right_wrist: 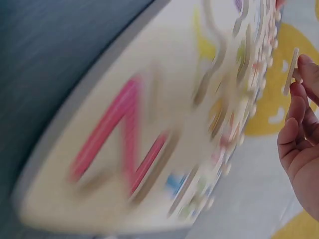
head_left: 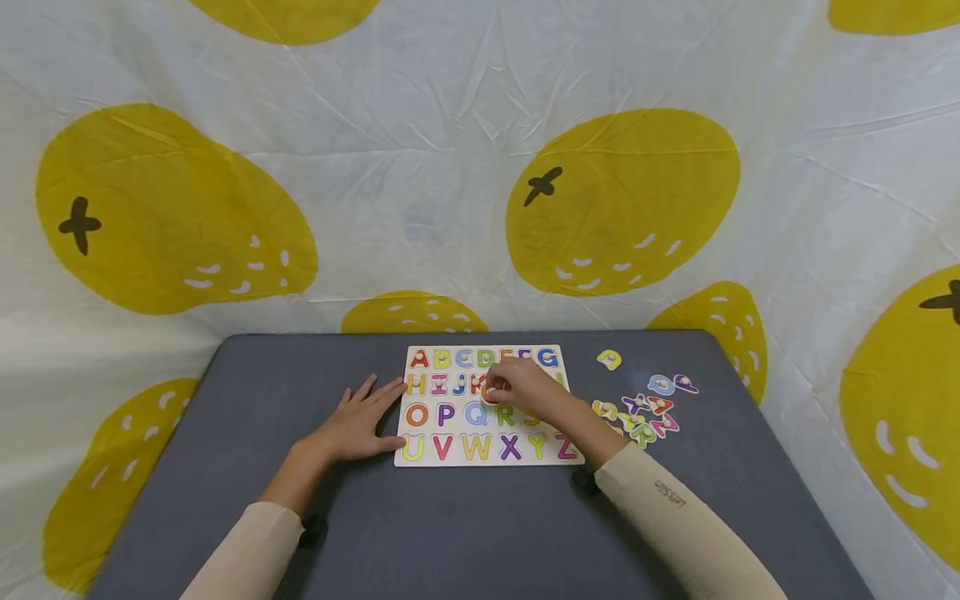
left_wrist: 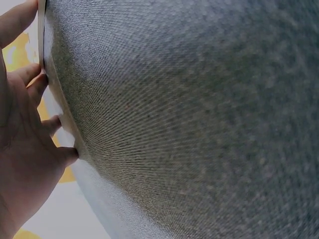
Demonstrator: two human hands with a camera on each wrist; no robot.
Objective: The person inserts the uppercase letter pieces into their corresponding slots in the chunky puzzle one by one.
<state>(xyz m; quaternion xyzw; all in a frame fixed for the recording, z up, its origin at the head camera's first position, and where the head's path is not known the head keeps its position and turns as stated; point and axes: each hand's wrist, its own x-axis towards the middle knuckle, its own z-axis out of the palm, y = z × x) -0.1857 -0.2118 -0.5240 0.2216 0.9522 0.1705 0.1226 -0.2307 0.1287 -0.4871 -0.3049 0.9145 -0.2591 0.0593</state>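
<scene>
A pale wooden alphabet puzzle board (head_left: 456, 427) lies on the table, its rows of letters brightly coloured. At its left edge rests my left hand (head_left: 363, 427), fingers spread and thumb near the U. My right hand (head_left: 525, 385) is over the middle of the board, pinching a thin letter piece (right_wrist: 291, 72) by its knob. That piece shows edge-on in the right wrist view, raised off the board; I cannot tell which letter it is. Knobs stand on upper-row letters such as the A (head_left: 420, 358), while the pink Z (right_wrist: 130, 134) is a knobless recess.
Several loose letter pieces (head_left: 643, 432) lie in a heap right of the board, partly behind my right forearm. A blue piece (head_left: 661, 384) and a purple one (head_left: 686, 383) lie beyond them; a yellow-green piece (head_left: 609, 359) sits farther back. A fruit-print curtain (head_left: 450, 208) hangs behind the grey table (head_left: 465, 533).
</scene>
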